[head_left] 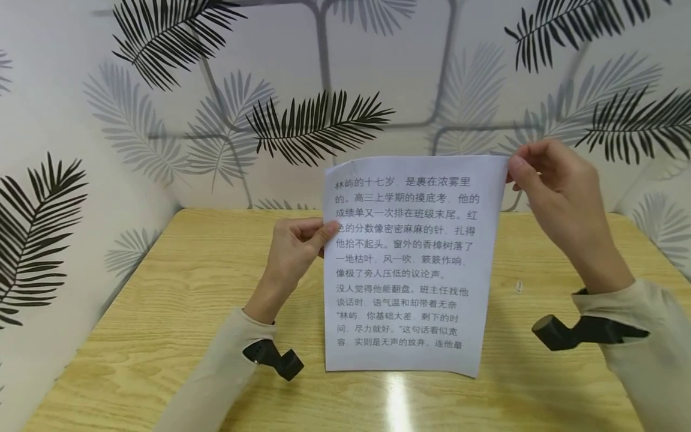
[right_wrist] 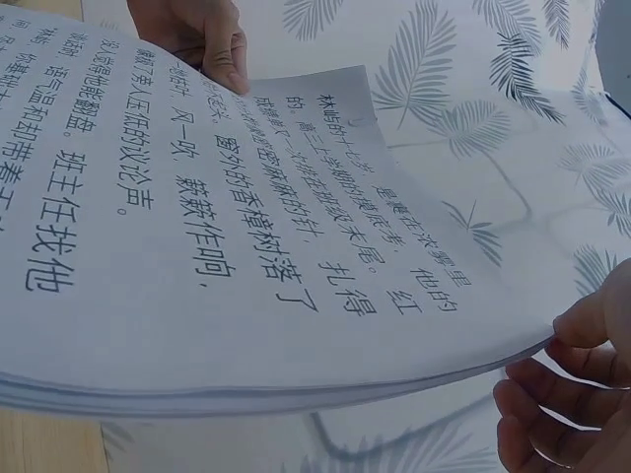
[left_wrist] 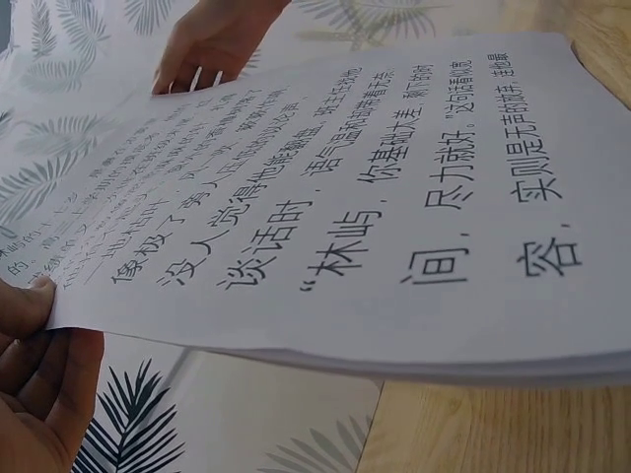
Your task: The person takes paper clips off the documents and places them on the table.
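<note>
A thin stack of white paper sheets [head_left: 405, 252], printed with large Chinese text, is held upright above the table, its text side facing me. My left hand [head_left: 297, 246] pinches its left edge, thumb on the printed face and fingers behind. At the top right corner my right hand [head_left: 561, 192] pinches the sheets between thumb and fingers. In the left wrist view the layered lower edge of the stack [left_wrist: 414, 370] shows more than one sheet. The right wrist view shows the right thumb [right_wrist: 587, 320] pressed on the corner, with the other fingers curled below.
A light wood table [head_left: 216, 288] spreads beneath the paper. On it, right of the sheets, lies a small paper clip [head_left: 519, 287]. A pale wall [head_left: 378, 60] with dark and grey leaf prints stands behind the table. Black wrist cameras [head_left: 556, 333] sit on both sleeves.
</note>
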